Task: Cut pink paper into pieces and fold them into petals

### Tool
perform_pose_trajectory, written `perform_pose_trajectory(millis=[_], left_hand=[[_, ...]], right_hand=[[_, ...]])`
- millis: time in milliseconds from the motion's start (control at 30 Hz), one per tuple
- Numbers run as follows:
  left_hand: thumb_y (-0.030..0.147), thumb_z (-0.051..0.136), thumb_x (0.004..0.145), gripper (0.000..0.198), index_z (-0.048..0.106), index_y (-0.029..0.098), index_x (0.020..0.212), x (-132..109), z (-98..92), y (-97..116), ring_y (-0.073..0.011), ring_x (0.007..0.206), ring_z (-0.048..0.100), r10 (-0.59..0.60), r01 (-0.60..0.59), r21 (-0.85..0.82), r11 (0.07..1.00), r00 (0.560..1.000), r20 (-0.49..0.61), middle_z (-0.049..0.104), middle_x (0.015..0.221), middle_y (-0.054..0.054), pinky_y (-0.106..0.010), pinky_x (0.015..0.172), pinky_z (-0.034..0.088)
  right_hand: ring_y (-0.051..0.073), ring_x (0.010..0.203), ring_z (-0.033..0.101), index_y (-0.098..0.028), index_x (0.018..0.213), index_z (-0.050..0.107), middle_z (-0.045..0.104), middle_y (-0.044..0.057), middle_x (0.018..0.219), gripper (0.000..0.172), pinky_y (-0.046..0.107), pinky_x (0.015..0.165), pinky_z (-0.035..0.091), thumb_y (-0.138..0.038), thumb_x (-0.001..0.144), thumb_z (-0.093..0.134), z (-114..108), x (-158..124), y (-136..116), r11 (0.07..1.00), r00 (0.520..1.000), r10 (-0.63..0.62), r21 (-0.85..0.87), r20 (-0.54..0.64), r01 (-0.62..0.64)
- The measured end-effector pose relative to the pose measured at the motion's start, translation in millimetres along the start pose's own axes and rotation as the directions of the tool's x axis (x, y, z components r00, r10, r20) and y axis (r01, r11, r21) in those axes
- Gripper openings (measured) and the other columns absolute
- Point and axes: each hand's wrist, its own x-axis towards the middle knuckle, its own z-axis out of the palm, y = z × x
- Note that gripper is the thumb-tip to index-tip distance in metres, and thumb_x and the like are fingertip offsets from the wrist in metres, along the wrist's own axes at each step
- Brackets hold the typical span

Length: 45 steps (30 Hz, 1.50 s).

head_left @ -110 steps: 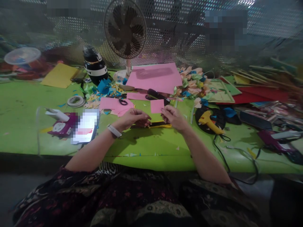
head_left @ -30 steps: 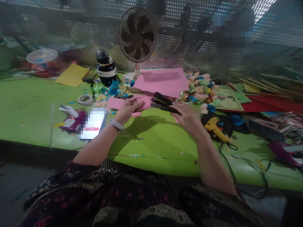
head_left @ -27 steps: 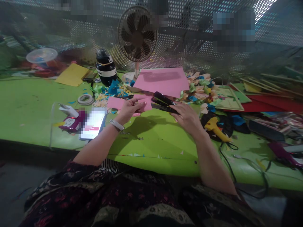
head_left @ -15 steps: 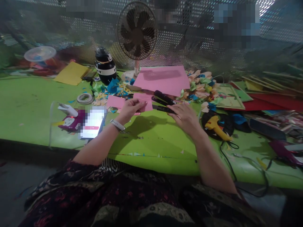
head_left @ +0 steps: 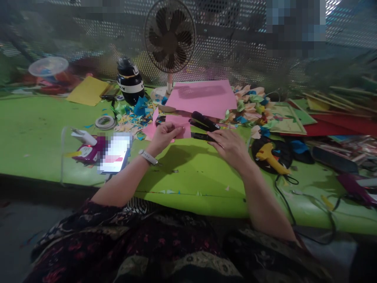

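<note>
Pinched between the fingers of my left hand (head_left: 165, 135) is a small pink paper (head_left: 185, 130), with another pink piece (head_left: 149, 129) sticking out on the left side of the hand. My right hand (head_left: 228, 145) rests at a black tool (head_left: 203, 136) whose narrow end points left, close to the paper's right edge; its fingers are bent against it. A black stapler-like object (head_left: 203, 121) lies just above, and whether the two are one piece I cannot tell. A large pink sheet (head_left: 203, 96) lies behind the hands.
Paper scraps (head_left: 138, 114) and paper flowers (head_left: 253, 102) lie behind. To the left are a phone (head_left: 116, 153), tape roll (head_left: 105, 122), purple device (head_left: 90, 153) and black bottle (head_left: 130, 84). A yellow glue gun (head_left: 271, 157) lies right. A fan (head_left: 170, 37) stands at the back.
The pink paper left of my left hand has changed shape, now bent with a tip standing up. Both hands have hardly moved.
</note>
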Motion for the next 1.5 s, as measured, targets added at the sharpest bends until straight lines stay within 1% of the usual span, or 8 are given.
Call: perform_pose_trajectory(millis=[167,333,867,967,1133,1267,1400,1500], left_hand=[[0.04,0.09,0.074,0.031,0.072,0.016,0.076,-3,4.0,3,-0.0088,0.061,0.062,-0.014,0.014,-0.015,1.0,1.0,0.004,0.072,0.07,-0.002,-0.019,0.053,0.044],[0.042,0.092,0.072,0.033,0.073,0.016,0.08,-3,3.5,6,-0.0093,0.063,0.063,-0.049,0.049,-0.045,0.998,0.999,-0.006,0.072,0.073,-0.001,-0.021,0.06,0.049],[0.045,0.093,0.07,0.04,0.065,0.017,0.072,-6,7.0,6,-0.006,0.054,0.055,-0.128,0.121,-0.127,0.984,0.991,-0.041,0.063,0.061,0.003,-0.019,0.052,0.042],[0.043,0.094,0.069,0.042,0.062,0.016,0.067,-7,9.5,5,-0.0059,0.057,0.057,-0.124,0.121,-0.142,0.982,0.992,-0.009,0.065,0.063,0.002,-0.019,0.057,0.047],[0.04,0.094,0.071,0.04,0.062,0.017,0.068,-5,8.4,7,-0.0051,0.054,0.055,-0.148,0.136,-0.152,0.979,0.986,-0.07,0.062,0.061,0.004,-0.018,0.056,0.047],[0.042,0.094,0.07,0.039,0.064,0.017,0.071,-2,4.4,8,-0.0054,0.053,0.055,-0.175,0.158,-0.163,0.974,0.98,-0.093,0.061,0.061,0.005,-0.019,0.055,0.048],[0.045,0.099,0.057,0.046,0.064,0.017,0.07,-3,4.8,6,-0.0044,0.051,0.051,-0.206,0.189,-0.181,0.965,0.975,-0.08,0.059,0.06,0.006,-0.019,0.056,0.05],[0.045,0.101,0.048,0.051,0.064,0.018,0.07,-4,5.0,6,-0.0073,0.06,0.058,-0.264,0.241,-0.179,0.954,0.958,-0.113,0.066,0.069,0.004,-0.021,0.06,0.053]], right_hand=[[0.031,0.106,0.066,-0.026,0.135,0.07,0.074,0.012,0.118,0.035,0.049,0.093,0.052,-0.028,0.103,0.057,0,1,-5,0.999,0.999,0.022,0.026,0.024,-0.022],[0.031,0.106,0.065,-0.026,0.134,0.07,0.073,0.012,0.117,0.035,0.048,0.093,0.051,-0.026,0.102,0.057,-2,1,-4,0.999,0.999,0.02,0.042,0.04,-0.021],[0.031,0.108,0.066,-0.027,0.135,0.071,0.073,0.012,0.117,0.035,0.049,0.092,0.053,-0.028,0.102,0.057,3,2,-3,0.997,0.997,-0.014,0.078,0.07,0.009],[0.03,0.108,0.066,-0.025,0.135,0.071,0.073,0.013,0.117,0.035,0.047,0.091,0.053,-0.029,0.103,0.057,5,2,-4,0.996,0.995,-0.027,0.085,0.091,0.019],[0.03,0.106,0.067,-0.026,0.132,0.073,0.075,0.013,0.115,0.034,0.047,0.09,0.054,-0.025,0.101,0.06,7,3,-9,0.992,0.987,-0.053,0.12,0.151,0.035],[0.026,0.104,0.07,-0.027,0.13,0.074,0.076,0.011,0.115,0.032,0.044,0.089,0.056,-0.023,0.101,0.061,12,1,-27,0.958,0.947,-0.164,0.272,0.275,0.087],[0.024,0.102,0.071,-0.025,0.124,0.075,0.077,0.01,0.112,0.027,0.041,0.089,0.056,-0.023,0.099,0.065,18,0,-50,0.926,0.898,-0.23,0.368,0.375,0.083],[0.023,0.102,0.07,-0.022,0.114,0.076,0.077,0.01,0.111,0.021,0.038,0.088,0.056,-0.024,0.094,0.07,12,3,-50,0.914,0.903,-0.201,0.405,0.38,0.033]])
